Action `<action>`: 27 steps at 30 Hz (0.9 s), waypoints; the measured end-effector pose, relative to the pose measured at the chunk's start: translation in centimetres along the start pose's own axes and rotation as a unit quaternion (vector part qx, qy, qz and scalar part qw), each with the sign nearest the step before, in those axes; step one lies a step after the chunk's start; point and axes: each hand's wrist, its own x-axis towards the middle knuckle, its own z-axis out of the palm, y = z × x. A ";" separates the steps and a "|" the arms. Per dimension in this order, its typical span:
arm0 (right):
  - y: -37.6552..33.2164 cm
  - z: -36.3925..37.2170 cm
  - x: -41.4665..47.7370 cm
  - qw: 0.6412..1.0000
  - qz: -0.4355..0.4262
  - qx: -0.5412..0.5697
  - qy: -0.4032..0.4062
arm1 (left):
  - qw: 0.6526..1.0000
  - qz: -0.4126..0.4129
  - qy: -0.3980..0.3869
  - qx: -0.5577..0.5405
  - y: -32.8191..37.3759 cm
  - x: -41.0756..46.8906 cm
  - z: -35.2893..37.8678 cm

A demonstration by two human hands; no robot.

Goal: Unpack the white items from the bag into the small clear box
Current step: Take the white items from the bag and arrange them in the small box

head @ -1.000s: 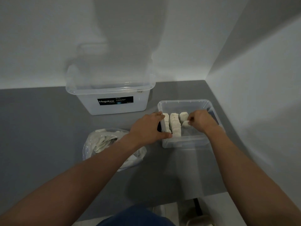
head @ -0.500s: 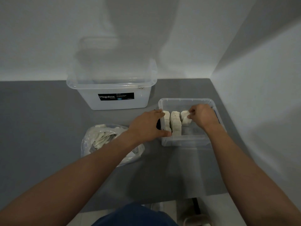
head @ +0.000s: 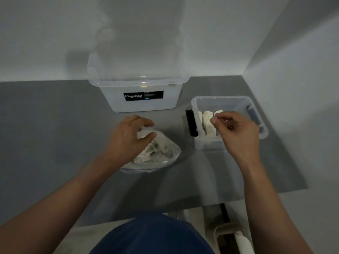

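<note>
Two bare hands: your left hand (head: 128, 136) spreads empty over the bag (head: 161, 153); under your loosely pinched, empty right hand (head: 236, 132), stacked white items (head: 207, 121) may topple.

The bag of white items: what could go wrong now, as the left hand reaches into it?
1. The bag is soft and crumpled, so the open left hand may drag it along the table or pull out several white items together.
2. The right hand hovers over the rows in the small clear box; a careless move could knock them over.
</note>
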 end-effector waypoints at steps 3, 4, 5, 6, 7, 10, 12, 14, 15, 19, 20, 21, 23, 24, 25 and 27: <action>-2.2 4.5 -3.7 0.998 -0.035 0.018 -0.055 | 1.000 -0.006 0.000 0.027 -3.0 -2.2 -1.0; -2.8 6.0 -4.8 0.995 -0.053 0.009 -0.081 | 0.999 0.002 -0.002 0.037 -3.9 -2.8 -1.0; -3.1 7.7 -5.7 0.992 -0.067 -0.005 -0.111 | 0.999 0.013 -0.010 0.046 -4.8 -3.4 -1.0; -3.2 9.3 -6.5 0.986 -0.076 -0.027 -0.147 | 0.998 0.023 -0.026 0.059 -5.6 -3.9 -1.0; -3.2 10.9 -7.2 0.977 -0.081 -0.058 -0.188 | 0.995 0.034 -0.050 0.077 -6.1 -4.2 -0.9; -2.0 15.1 -8.6 0.923 -0.094 -0.212 -0.307 | 0.972 0.050 -0.153 0.172 -7.6 -4.8 -0.2; -1.5 16.6 -9.0 0.886 -0.079 -0.310 -0.335 | 0.945 0.055 -0.199 0.256 -8.4 -4.7 0.2; -1.2 17.0 -9.1 0.870 -0.068 -0.374 -0.315 | 0.935 0.056 -0.205 0.282 -8.9 -4.4 0.3; -1.0 17.1 -9.0 0.865 -0.068 -0.398 -0.298 | 0.936 0.060 -0.198 0.285 -9.1 -4.1 0.2; -1.1 17.4 -7.8 0.865 -0.056 -0.426 -0.259 | 0.931 0.099 -0.157 0.315 -9.3 -3.1 -0.1; -1.3 17.5 -7.6 0.866 -0.050 -0.426 -0.258 | 0.931 0.104 -0.151 0.316 -9.3 -2.9 -0.1; -1.4 17.6 -7.5 0.867 -0.047 -0.425 -0.257 | 0.933 0.106 -0.149 0.311 -9.4 -2.8 0.0; -1.9 17.9 -7.6 0.869 -0.061 -0.422 -0.252 | 0.938 0.107 -0.150 0.293 -9.8 -2.7 0.2; -2.1 18.1 -7.8 0.869 -0.071 -0.419 -0.254 | 0.940 0.110 -0.153 0.284 -10.0 -2.8 0.3; -2.2 18.4 -8.0 0.867 -0.079 -0.416 -0.262 | 0.942 0.113 -0.155 0.276 -10.2 -3.0 0.4; -2.1 18.8 -8.3 0.864 -0.087 -0.416 -0.271 | 0.945 0.115 -0.157 0.263 -10.3 -3.4 0.4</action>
